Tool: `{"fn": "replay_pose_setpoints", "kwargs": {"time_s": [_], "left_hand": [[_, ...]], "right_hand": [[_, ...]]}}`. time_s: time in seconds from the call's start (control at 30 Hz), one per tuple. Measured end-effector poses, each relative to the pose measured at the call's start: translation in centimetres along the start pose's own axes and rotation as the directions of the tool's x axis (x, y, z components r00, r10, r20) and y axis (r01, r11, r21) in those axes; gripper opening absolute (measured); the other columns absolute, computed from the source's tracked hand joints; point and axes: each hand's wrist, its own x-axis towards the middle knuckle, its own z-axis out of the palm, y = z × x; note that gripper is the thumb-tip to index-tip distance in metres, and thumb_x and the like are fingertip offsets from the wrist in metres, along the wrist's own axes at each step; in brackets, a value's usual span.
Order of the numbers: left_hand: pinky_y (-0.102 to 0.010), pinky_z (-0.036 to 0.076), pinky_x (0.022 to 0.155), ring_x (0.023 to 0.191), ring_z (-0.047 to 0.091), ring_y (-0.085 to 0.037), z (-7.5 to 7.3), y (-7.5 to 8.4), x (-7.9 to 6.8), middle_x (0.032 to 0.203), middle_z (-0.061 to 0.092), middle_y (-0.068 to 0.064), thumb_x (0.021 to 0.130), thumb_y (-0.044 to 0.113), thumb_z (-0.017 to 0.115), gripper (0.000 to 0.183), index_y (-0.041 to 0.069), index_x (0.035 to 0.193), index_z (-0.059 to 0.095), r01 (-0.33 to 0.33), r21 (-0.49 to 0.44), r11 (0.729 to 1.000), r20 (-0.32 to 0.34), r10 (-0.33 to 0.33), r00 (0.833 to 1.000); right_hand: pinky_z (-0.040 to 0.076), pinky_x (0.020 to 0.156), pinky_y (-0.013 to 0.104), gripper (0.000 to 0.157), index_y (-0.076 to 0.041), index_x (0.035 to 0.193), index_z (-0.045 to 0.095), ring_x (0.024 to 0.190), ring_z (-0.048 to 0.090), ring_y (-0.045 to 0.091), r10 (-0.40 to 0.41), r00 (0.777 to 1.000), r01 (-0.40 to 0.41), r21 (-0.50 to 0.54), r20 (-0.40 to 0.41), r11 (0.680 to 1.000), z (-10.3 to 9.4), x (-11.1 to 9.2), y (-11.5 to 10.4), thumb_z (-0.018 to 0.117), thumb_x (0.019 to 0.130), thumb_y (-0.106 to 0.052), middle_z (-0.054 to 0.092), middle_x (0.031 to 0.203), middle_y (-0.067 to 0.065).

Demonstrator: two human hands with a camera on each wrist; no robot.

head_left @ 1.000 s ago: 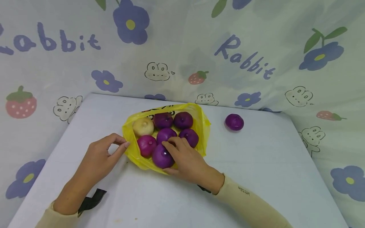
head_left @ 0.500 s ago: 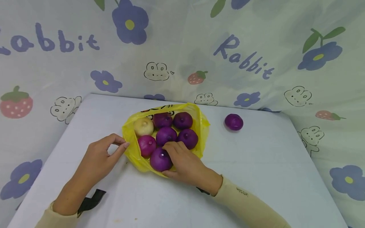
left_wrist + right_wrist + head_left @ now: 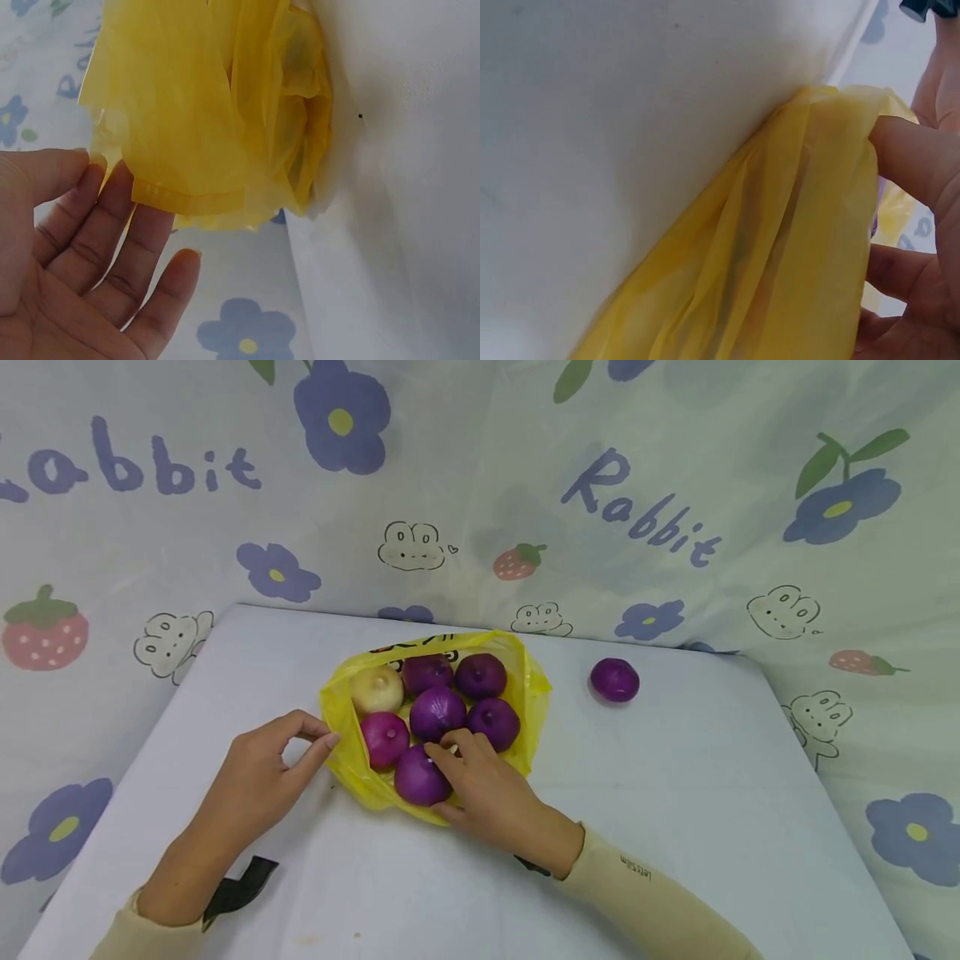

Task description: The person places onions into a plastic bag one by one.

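Observation:
A yellow plastic bag [image 3: 536, 710] lies with its mouth wide on the white table and holds several purple onions, plus one pale yellow onion [image 3: 377, 691] at its back left. My left hand [image 3: 258, 768] pinches the bag's left rim between thumb and forefinger. In the left wrist view the bag's hem [image 3: 187, 199] hangs by its fingertips. Inside the near edge, my right hand [image 3: 495, 793] grips the nearest purple onion [image 3: 420, 777] from its right side, thumb low and fingers bent over the top. The right wrist view shows the bag wall [image 3: 780, 225] covering most of that onion.
One more purple onion [image 3: 615, 681] sits alone on the table, right of the bag. A black strap [image 3: 243, 889] hangs at the left wrist. Behind the table [image 3: 675, 827] rises a patterned cloth [image 3: 465, 460] with flowers and rabbits.
The nearest onion and my right hand have shifted slightly left. More of the middle onion behind them shows. My left hand keeps its place on the rim.

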Motion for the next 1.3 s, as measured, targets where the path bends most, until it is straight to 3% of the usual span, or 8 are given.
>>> {"fn": "replay_pose_setpoints", "kwargs": {"time_s": [0.2,0.57,0.9,1.1,1.3], "left_hand": [[-0.013,0.042,0.08,0.09,0.067,-0.02,-0.1,0.0,0.0,0.096,0.075,0.003,0.094,0.011,0.08,0.013,0.015,0.102,0.071,-0.014,-0.002,1.0,-0.011,0.014,1.0],[-0.011,0.042,0.08,0.089,0.067,-0.019,-0.1,0.0,0.2,0.096,0.075,0.003,0.094,0.011,0.08,0.013,0.014,0.103,0.071,-0.024,-0.004,1.0,-0.011,0.024,1.0],[-0.013,0.043,0.078,0.088,0.065,-0.017,-0.2,0.1,0.1,0.095,0.074,0.004,0.095,0.012,0.079,0.012,0.014,0.102,0.07,-0.014,-0.002,1.0,-0.003,0.014,1.0],[-0.02,0.048,0.075,0.088,0.065,-0.016,-0.2,0.1,0.1,0.095,0.074,0.004,0.096,0.012,0.078,0.011,0.015,0.102,0.069,-0.013,0.009,1.0,-0.002,0.013,1.0],[-0.018,0.048,0.076,0.089,0.066,-0.018,-0.3,0.2,0.1,0.096,0.075,0.003,0.095,0.013,0.079,0.011,0.015,0.102,0.07,-0.01,0.001,1.0,-0.002,0.01,1.0]], "right_hand": [[0.054,0.086,0.028,0.07,-0.011,0.148,0.056,0.107,0.051,0.023,0.007,1.0,-0.007,-0.018,0.008,1.0,-0.1,0.1,0.0,0.086,0.089,-0.036,0.052,0.132,0.009],[0.053,0.1,0.033,0.083,-0.005,0.151,0.051,0.12,0.053,0.027,0.011,1.0,-0.011,-0.023,-0.009,1.0,-1.0,-0.1,0.0,0.086,0.087,-0.044,0.052,0.138,0.011],[0.055,0.098,0.033,0.082,-0.007,0.15,0.052,0.126,0.053,0.025,0.009,1.0,-0.009,-0.012,-0.024,1.0,-1.9,-0.7,-0.1,0.086,0.087,-0.046,0.053,0.142,0.011],[0.053,0.102,0.035,0.078,-0.008,0.149,0.053,0.137,0.049,0.025,-0.021,0.995,0.024,0.032,-0.093,0.999,-3.1,-1.4,0.2,0.087,0.087,-0.042,0.05,0.149,0.01],[0.054,0.1,0.033,0.078,-0.008,0.149,0.053,0.141,0.046,0.024,-0.052,0.982,0.062,0.049,-0.181,0.997,-4.6,-2.5,0.8,0.088,0.086,-0.039,0.047,0.153,0.01]]}}
